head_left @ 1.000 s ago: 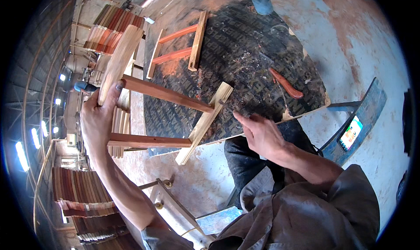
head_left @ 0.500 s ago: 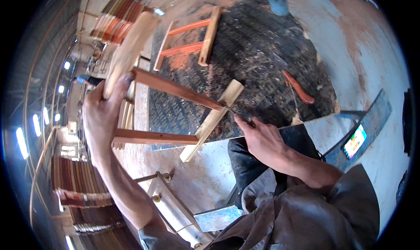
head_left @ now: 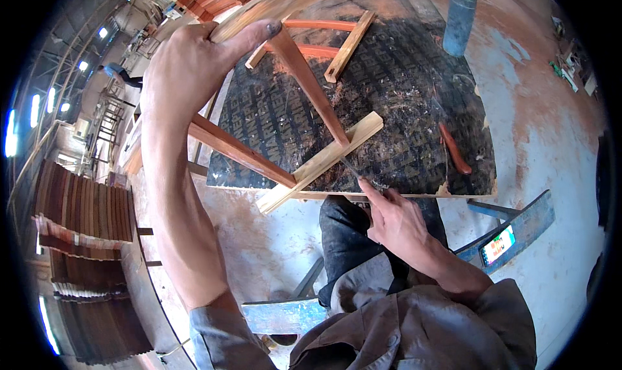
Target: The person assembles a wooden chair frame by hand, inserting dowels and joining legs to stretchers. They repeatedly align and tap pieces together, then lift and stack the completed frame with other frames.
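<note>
My left hand (head_left: 188,75) grips the far pale rail (head_left: 275,7) of a wooden frame (head_left: 308,88), holding it tilted up. Two reddish-brown bars join that rail to a second pale rail (head_left: 324,159), which rests low at the table's near edge. My right hand (head_left: 402,224) is closed, its index finger stretched along a thin dark metal tool (head_left: 352,168). The tool's tip meets the near rail beside the joint of one bar; its handle is hidden in my palm, so its exact kind does not show.
A similar frame (head_left: 350,46) lies on the dark, dusty board tabletop (head_left: 414,111). An orange-handled tool (head_left: 455,150) lies right, a grey-blue cylinder (head_left: 459,23) behind. A phone (head_left: 497,245) rests on a blue bench (head_left: 528,227). Stacked slats (head_left: 84,201) stand left; a person (head_left: 120,75) is farther off.
My left hand has swung the far end of the frame to the right and nearer. My right hand stays at the near rail with the thin tool. The view has shifted too.
</note>
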The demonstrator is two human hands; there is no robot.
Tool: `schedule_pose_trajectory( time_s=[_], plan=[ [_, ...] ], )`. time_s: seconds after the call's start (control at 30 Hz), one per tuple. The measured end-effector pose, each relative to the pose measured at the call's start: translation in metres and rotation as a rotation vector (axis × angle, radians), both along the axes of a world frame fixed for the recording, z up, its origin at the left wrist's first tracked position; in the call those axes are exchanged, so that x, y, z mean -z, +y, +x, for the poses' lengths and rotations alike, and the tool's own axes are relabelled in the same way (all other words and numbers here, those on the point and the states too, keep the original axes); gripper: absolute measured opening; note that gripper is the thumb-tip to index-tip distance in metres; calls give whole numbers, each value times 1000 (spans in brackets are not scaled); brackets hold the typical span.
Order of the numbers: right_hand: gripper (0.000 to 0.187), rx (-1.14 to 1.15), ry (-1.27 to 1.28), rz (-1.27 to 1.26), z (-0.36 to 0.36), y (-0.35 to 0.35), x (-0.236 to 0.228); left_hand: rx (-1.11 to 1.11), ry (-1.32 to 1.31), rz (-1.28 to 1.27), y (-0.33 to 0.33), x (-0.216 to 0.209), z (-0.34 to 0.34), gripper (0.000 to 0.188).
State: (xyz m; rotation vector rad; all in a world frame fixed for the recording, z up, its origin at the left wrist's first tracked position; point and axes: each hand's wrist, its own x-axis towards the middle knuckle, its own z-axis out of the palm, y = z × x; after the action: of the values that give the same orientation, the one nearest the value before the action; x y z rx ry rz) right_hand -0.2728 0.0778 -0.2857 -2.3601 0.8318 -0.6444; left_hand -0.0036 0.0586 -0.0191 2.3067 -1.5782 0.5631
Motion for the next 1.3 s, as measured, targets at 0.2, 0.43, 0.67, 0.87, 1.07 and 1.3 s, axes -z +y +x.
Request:
schedule_pose_trajectory(
  time_s=[0.2, 0.43, 0.67, 0.87, 1.07, 1.3],
  plan=[
    [52, 35, 33, -17, 14, -6, 2, 98, -46, -79, 0, 7, 6, 95],
    [54, 45, 36, -69, 19, -8, 3, 85, -53, -37, -9, 5, 16, 97],
    [67, 63, 104, 1, 22, -5, -9, 72, -14, 60, -15, 3, 29, 95],
    [59, 81, 97, -83, 31, -5, -9, -183, 96, 104, -3, -9, -26, 69],
    [58, 34, 66, -128, 28, -11, -6, 24, -53, -27, -8, 4, 25, 93],
    [56, 75, 64, -96, 33, -8, -3, -131, 65, 0, 1, -9, -26, 79]
  ],
)
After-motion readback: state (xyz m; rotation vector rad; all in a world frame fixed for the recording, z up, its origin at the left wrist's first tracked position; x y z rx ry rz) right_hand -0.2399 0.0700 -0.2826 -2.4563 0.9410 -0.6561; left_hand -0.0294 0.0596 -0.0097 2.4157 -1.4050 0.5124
